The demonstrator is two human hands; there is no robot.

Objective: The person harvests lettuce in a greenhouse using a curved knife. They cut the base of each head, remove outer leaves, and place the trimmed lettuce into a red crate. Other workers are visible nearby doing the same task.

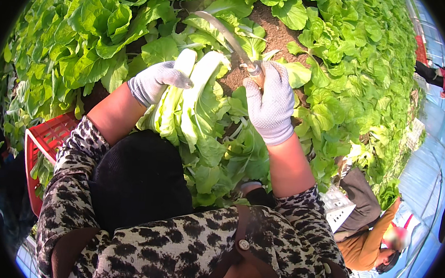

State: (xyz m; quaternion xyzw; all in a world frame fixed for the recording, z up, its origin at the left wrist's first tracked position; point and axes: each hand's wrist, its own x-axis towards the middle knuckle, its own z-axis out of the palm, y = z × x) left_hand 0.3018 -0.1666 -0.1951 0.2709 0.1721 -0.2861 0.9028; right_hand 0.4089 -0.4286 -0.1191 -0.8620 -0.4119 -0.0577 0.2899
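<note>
1. Closest in, the person's animal-print sleeves and a dark cap or knee fill the lower frame; the fabric looks soft and loose, the forearms bare above the cuffs.
2. Just beyond, the left hand (157, 81) in a grey knitted glove is clenched around a cut leafy head (194, 106), lifted clear of the soil and held between the two arms. Its ribs are pale, thick and smooth; its leaves are crinkled and bright green.
3. The right hand (271, 104), in a dotted grip glove, is closed around the wooden handle of a curved sickle (228, 37), whose thin grey blade arcs away to the far left over the plants.
4. So this head seems already severed; trimming or stowing looks left to do.
5. At the near left stands a red slatted crate (46, 138), with a few leaves inside.
6. Farther off, brown crumbly soil (274, 37) shows between dense rows still uncut.
7. At the right, another worker (367, 234) in an orange top bends low.
</note>
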